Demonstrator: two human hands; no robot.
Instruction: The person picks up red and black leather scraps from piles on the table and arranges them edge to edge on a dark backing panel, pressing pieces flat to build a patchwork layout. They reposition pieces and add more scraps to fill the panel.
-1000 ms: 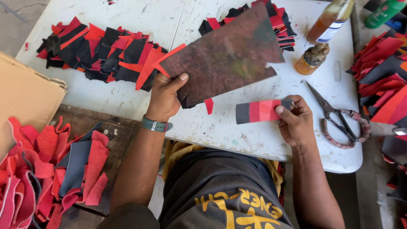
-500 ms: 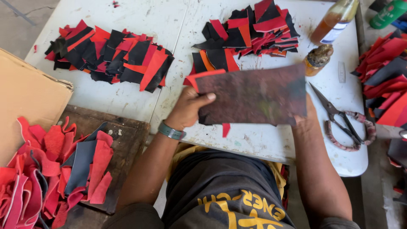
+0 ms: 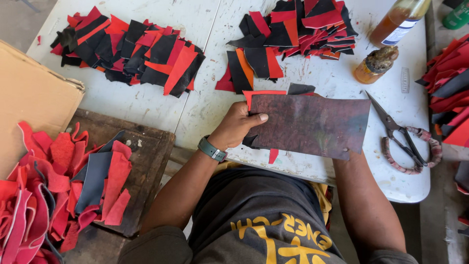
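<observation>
Mottled dark board [image 3: 312, 124], flat, rectangular, gripped by left hand [image 3: 239, 126]

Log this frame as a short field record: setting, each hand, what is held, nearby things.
setting: white table, seen from above
left hand: left hand grips the left edge of a dark mottled sheet, thumb on top
right hand: hidden under the sheet; only the forearm shows
under the sheet: red and black cut pieces stick out at its edges
on table: two piles of red and black pieces, scissors, two amber bottles
left of person: red scraps, cardboard
</observation>
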